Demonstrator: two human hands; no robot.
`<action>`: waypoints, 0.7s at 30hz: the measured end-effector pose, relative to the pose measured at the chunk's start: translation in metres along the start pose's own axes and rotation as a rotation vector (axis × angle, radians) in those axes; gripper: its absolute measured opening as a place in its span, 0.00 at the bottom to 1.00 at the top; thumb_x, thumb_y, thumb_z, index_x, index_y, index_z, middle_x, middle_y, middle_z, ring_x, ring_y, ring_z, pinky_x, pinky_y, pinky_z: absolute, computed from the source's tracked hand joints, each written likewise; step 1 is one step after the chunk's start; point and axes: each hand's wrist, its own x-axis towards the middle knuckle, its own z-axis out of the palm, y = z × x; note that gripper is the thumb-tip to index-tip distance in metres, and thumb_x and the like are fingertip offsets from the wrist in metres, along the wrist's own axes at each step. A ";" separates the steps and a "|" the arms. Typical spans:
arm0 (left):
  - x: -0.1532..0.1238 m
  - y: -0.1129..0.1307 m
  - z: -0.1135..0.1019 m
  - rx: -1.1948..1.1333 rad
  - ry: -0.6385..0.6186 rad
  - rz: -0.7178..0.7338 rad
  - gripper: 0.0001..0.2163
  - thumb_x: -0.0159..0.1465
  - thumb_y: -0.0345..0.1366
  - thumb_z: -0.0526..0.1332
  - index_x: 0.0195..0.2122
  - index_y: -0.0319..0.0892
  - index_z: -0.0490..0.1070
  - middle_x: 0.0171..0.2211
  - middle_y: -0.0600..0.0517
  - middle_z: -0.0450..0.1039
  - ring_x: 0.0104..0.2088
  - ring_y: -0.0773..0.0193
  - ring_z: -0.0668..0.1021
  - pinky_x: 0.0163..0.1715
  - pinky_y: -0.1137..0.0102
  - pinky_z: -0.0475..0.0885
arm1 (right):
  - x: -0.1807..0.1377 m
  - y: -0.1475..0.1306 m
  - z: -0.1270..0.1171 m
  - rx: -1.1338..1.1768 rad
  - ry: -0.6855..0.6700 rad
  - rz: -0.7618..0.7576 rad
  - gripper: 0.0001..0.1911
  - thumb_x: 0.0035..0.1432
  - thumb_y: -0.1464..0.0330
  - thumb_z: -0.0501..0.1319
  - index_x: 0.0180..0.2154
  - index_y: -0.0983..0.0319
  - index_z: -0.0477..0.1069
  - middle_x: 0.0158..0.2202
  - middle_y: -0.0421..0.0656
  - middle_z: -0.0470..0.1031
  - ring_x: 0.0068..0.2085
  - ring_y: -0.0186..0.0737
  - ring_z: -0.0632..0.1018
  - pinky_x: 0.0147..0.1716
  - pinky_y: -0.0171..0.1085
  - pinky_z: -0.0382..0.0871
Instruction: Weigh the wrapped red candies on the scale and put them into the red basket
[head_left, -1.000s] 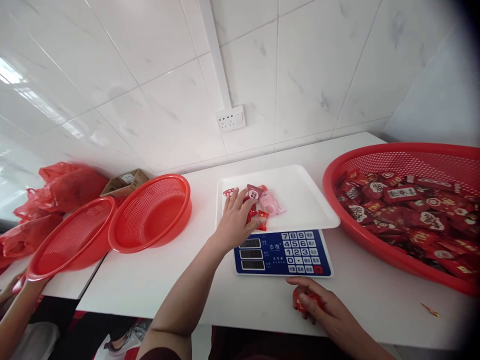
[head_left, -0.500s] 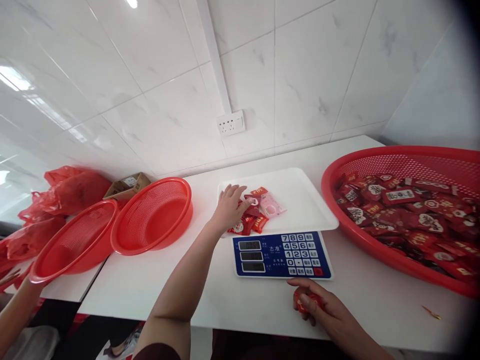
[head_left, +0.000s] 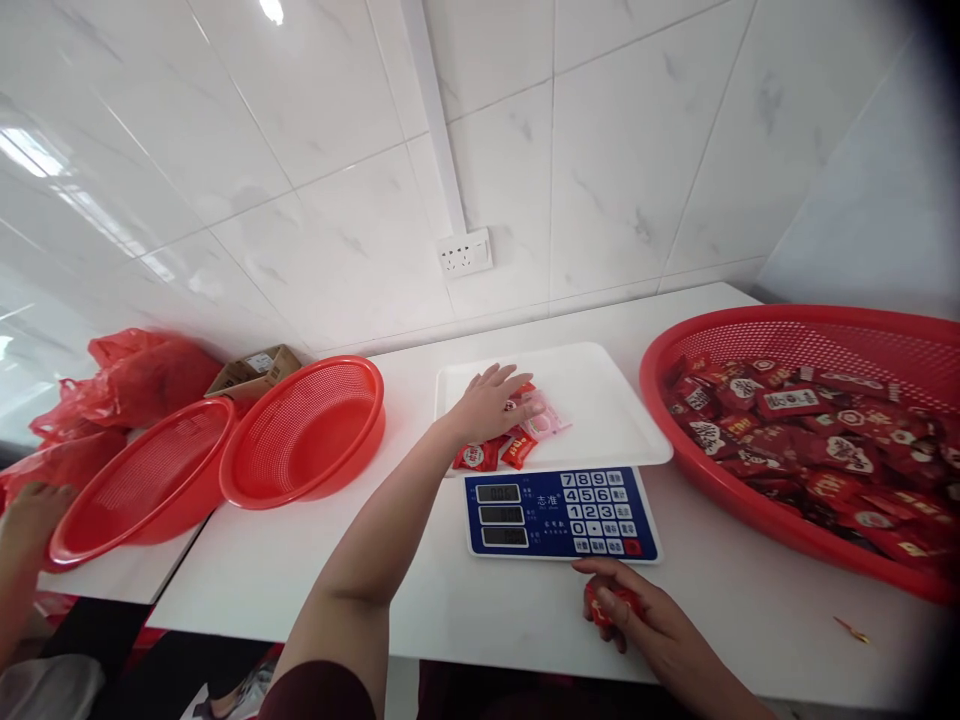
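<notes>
My left hand [head_left: 491, 405] lies over a small pile of red wrapped packets [head_left: 480, 457] on the left part of the white scale tray [head_left: 600, 400]. Its fingers are stretched out and it hides part of the pile. Beside the fingers is a pink packet [head_left: 549, 418]. Below the tray shows the scale's blue keypad panel [head_left: 555, 515], its display digits too faint to read surely. My right hand [head_left: 645, 610], just in front of the panel, is closed around red wrapped packets [head_left: 609, 603]; how many cannot be told.
A large red basket [head_left: 750, 490] full of red packets stands at the right. Two red baskets [head_left: 304, 490] [head_left: 142, 540], a cardboard box [head_left: 255, 370] and red plastic bags [head_left: 157, 375] are at the left. A co-worker's arm [head_left: 26, 550] reaches in there. A small gold-and-red twist [head_left: 853, 630] lies front right.
My left hand has shifted right across the pile, covering more of its middle. My right hand keeps its hold in the same place. The co-worker's hand at the left has risen.
</notes>
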 end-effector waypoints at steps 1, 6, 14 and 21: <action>0.003 0.001 0.000 0.020 -0.034 0.030 0.27 0.64 0.54 0.51 0.60 0.45 0.59 0.65 0.46 0.53 0.66 0.49 0.50 0.62 0.53 0.48 | 0.000 0.001 0.000 0.002 0.000 0.001 0.32 0.55 0.44 0.52 0.48 0.62 0.69 0.30 0.43 0.71 0.29 0.38 0.72 0.28 0.38 0.69; 0.001 0.004 0.000 -0.011 -0.040 0.181 0.22 0.61 0.50 0.59 0.51 0.42 0.68 0.52 0.45 0.68 0.56 0.54 0.68 0.58 0.60 0.60 | 0.000 0.005 -0.002 0.012 -0.007 0.000 0.31 0.56 0.45 0.52 0.48 0.62 0.69 0.30 0.43 0.70 0.30 0.38 0.72 0.29 0.39 0.69; -0.047 -0.004 -0.011 -0.170 0.077 0.013 0.23 0.63 0.50 0.58 0.58 0.50 0.62 0.63 0.47 0.54 0.64 0.56 0.57 0.60 0.60 0.57 | 0.002 0.003 -0.001 0.039 -0.013 0.005 0.32 0.56 0.45 0.53 0.49 0.63 0.67 0.29 0.42 0.69 0.29 0.37 0.71 0.28 0.38 0.69; -0.096 -0.032 -0.016 -0.168 0.049 -0.164 0.29 0.61 0.53 0.58 0.62 0.53 0.55 0.67 0.52 0.47 0.66 0.56 0.52 0.61 0.60 0.56 | 0.001 -0.004 -0.001 0.030 -0.006 0.011 0.32 0.55 0.44 0.53 0.47 0.63 0.68 0.27 0.41 0.69 0.28 0.37 0.71 0.27 0.38 0.69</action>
